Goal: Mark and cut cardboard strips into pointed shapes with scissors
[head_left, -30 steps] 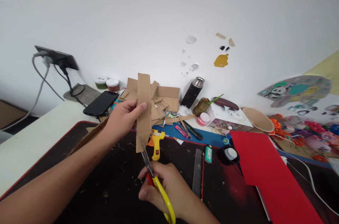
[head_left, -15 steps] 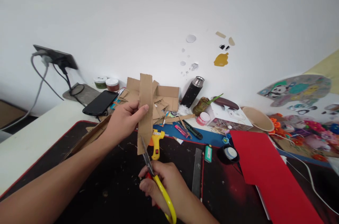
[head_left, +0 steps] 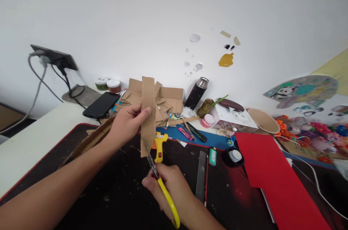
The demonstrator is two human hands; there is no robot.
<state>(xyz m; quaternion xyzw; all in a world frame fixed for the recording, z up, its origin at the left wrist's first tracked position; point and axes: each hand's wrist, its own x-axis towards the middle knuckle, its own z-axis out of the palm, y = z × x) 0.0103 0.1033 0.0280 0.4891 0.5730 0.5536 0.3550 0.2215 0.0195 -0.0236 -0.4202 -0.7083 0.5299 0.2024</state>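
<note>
Cutting seems in hand: over the mat (head_left: pixel 108 193), the strip (head_left: pixel 148 96) is pinched by the left hand's (head_left: pixel 132 119) fingers, scissors (head_left: pixel 163 188) at its lower end gripped by the right hand's (head_left: pixel 176 186); steady blade closing seems needed.

Can't see most left hand (head_left: pixel 129 122) fingertips behind that cardboard strip (head_left: pixel 148 128), or the cropped near bit of red sheet (head_left: pixel 277 172).

Glue gun (head_left: pixel 159 146): smooth yellow plastic, slight sheen. Just L of gun, strip (head_left: pixel 148 125): matt brown cardbd w/ faint creases. Below gun, scissors (head_left: pixel 163 188): shiny metal blades, glossy yellow plastic-look handle. Behind gun to R, flask (head_left: pixel 195 96): satin black body w/ bare metal cap. Far R of gun, red sheet (head_left: pixel 274 172): smooth paper/card, can't tell which.
</note>
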